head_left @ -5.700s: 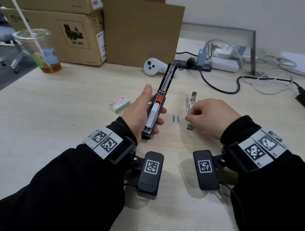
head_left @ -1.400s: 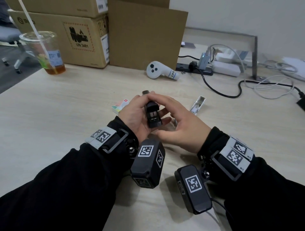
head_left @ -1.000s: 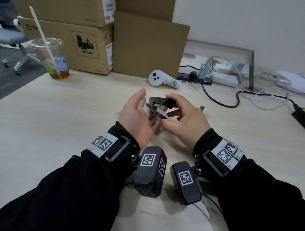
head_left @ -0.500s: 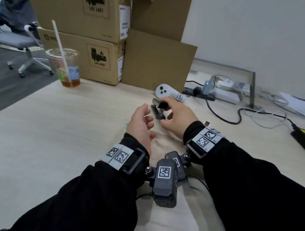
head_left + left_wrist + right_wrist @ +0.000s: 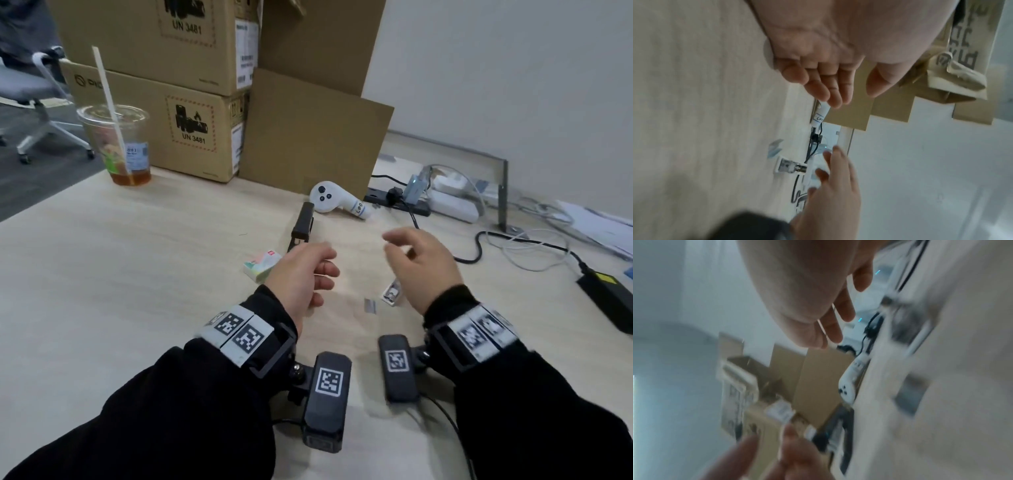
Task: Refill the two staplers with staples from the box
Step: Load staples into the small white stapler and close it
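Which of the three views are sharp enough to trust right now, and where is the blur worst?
Head view: mostly sharp, black stapler and staple box crisp; right hand slightly smeared. Left wrist view: soft, left hand and white tray still readable. Right wrist view: heavy motion blur, the worst; table detail streaked, only the white controller recognisable.

One black stapler lies on the counter. One staple box sleeve, one open inner tray and one loose staple strip lie near it. Two hands, left and right, both empty. One white controller, one drink cup, and what look like two stacked cartons, partly cropped.
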A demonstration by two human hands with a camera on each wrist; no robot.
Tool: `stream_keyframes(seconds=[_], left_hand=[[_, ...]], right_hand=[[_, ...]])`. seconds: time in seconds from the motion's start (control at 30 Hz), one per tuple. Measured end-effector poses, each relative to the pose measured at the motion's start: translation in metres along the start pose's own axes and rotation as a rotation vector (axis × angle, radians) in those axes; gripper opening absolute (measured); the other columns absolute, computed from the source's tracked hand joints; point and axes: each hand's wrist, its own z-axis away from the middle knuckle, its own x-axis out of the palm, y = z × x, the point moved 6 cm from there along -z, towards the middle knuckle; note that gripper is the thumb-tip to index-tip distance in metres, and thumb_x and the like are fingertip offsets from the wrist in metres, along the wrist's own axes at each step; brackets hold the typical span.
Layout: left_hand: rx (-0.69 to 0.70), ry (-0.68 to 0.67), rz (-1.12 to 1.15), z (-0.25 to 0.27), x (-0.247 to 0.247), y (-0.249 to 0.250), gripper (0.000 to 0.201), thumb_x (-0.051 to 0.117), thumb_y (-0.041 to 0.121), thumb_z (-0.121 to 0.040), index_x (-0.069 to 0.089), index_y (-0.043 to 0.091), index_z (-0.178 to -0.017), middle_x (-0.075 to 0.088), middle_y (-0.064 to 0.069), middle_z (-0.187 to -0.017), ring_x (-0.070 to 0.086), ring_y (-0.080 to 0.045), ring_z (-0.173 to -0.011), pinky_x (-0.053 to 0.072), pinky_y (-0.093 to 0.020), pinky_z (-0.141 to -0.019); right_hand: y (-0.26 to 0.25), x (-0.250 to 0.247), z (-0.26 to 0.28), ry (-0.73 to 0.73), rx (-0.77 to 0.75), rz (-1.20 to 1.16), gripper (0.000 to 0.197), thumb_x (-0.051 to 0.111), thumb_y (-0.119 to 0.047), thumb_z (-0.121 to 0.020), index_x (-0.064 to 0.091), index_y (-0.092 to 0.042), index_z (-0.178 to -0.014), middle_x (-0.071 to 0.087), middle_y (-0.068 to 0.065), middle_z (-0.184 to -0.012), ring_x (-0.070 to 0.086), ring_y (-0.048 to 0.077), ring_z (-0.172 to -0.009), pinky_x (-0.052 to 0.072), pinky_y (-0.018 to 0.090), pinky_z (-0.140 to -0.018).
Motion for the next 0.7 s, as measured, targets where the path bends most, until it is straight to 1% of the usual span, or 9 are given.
stream_keyframes(seconds=[0.07, 0.13, 0.23, 0.3, 0.4, 0.5, 0.6, 0.63, 0.7], left_hand=[[0.027, -0.082, -0.114, 0.002, 0.007, -0.003, 0.01, 0.064, 0.029, -0.085, 0.066, 0.019, -0.086, 0.064, 0.005, -0.067, 0.053, -0.01, -0.057, 0.035, -0.025, -0.048], [0.052, -0.132, -0.17, 0.004, 0.014, -0.006, 0.011, 0.064, 0.028, -0.087, 0.067, 0.018, -0.084, 0.066, 0.004, -0.067, 0.053, -0.011, -0.058, 0.036, -0.025, -0.05], [0.078, -0.133, -0.166, 0.006, 0.013, -0.005, 0.011, 0.064, 0.023, -0.089, 0.068, 0.016, -0.081, 0.065, 0.001, -0.067, 0.053, -0.012, -0.057, 0.035, -0.025, -0.049], [0.079, -0.128, -0.159, 0.007, 0.013, -0.004, 0.011, 0.063, 0.02, -0.089, 0.068, 0.014, -0.081, 0.065, -0.001, -0.067, 0.054, -0.013, -0.057, 0.036, -0.025, -0.047], [0.074, -0.134, -0.149, 0.01, 0.014, -0.004, 0.012, 0.062, 0.018, -0.091, 0.067, 0.009, -0.087, 0.068, -0.006, -0.073, 0.061, -0.017, -0.061, 0.042, -0.027, -0.049], [0.064, -0.151, -0.136, 0.013, 0.017, -0.004, 0.013, 0.061, 0.018, -0.093, 0.067, 0.008, -0.089, 0.072, -0.009, -0.079, 0.067, -0.021, -0.066, 0.046, -0.029, -0.052], [0.069, -0.164, -0.144, 0.014, 0.019, -0.003, 0.014, 0.058, 0.018, -0.094, 0.066, 0.007, -0.09, 0.073, -0.009, -0.081, 0.068, -0.022, -0.069, 0.047, -0.028, -0.052], [0.07, -0.166, -0.148, 0.014, 0.019, -0.003, 0.014, 0.058, 0.017, -0.094, 0.066, 0.007, -0.09, 0.073, -0.009, -0.081, 0.068, -0.022, -0.07, 0.047, -0.028, -0.052], [0.068, -0.164, -0.152, 0.014, 0.019, -0.003, 0.013, 0.057, 0.017, -0.094, 0.066, 0.008, -0.089, 0.073, -0.009, -0.081, 0.069, -0.022, -0.073, 0.048, -0.028, -0.053]], right_hand=[[0.033, -0.022, 0.015, 0.102, 0.121, -0.082, 0.015, 0.058, -0.023, -0.094, 0.068, -0.033, -0.097, 0.065, -0.01, -0.104, 0.057, 0.001, -0.084, 0.047, 0.029, -0.08], [0.062, -0.03, 0.023, 0.102, 0.235, -0.116, 0.016, 0.062, -0.027, -0.091, 0.068, -0.035, -0.103, 0.064, -0.007, -0.116, 0.058, 0.006, -0.095, 0.049, 0.032, -0.09], [0.075, -0.015, 0.025, -0.095, 0.313, -0.097, 0.054, 0.07, -0.051, -0.078, 0.054, -0.049, -0.129, 0.054, -0.012, -0.139, 0.052, 0.011, -0.124, 0.043, 0.039, -0.108], [0.074, -0.007, 0.024, -0.172, 0.315, -0.012, 0.07, 0.067, -0.066, -0.068, 0.042, -0.059, -0.133, 0.054, -0.013, -0.14, 0.052, 0.012, -0.128, 0.041, 0.046, -0.11], [0.077, -0.003, 0.017, -0.146, 0.303, 0.005, 0.059, 0.062, -0.067, -0.061, 0.05, -0.059, -0.119, 0.066, -0.015, -0.115, 0.062, 0.015, -0.11, 0.047, 0.048, -0.102], [0.08, -0.001, 0.014, -0.096, 0.283, -0.103, 0.035, 0.069, -0.055, -0.065, 0.063, -0.044, -0.098, 0.065, -0.012, -0.089, 0.064, 0.014, -0.079, 0.055, 0.046, -0.088], [0.078, -0.008, 0.012, -0.009, 0.281, -0.212, 0.014, 0.075, -0.025, -0.08, 0.062, -0.025, -0.084, 0.07, -0.003, -0.092, 0.068, 0.018, -0.077, 0.054, 0.034, -0.073], [0.079, -0.011, 0.011, 0.028, 0.281, -0.25, 0.015, 0.074, -0.019, -0.083, 0.06, -0.023, -0.082, 0.07, -0.001, -0.096, 0.07, 0.019, -0.076, 0.052, 0.029, -0.068], [0.081, -0.015, 0.01, 0.089, 0.299, -0.379, 0.018, 0.07, -0.014, -0.086, 0.056, -0.022, -0.078, 0.07, 0.006, -0.103, 0.074, 0.026, -0.073, 0.052, 0.03, -0.062]])
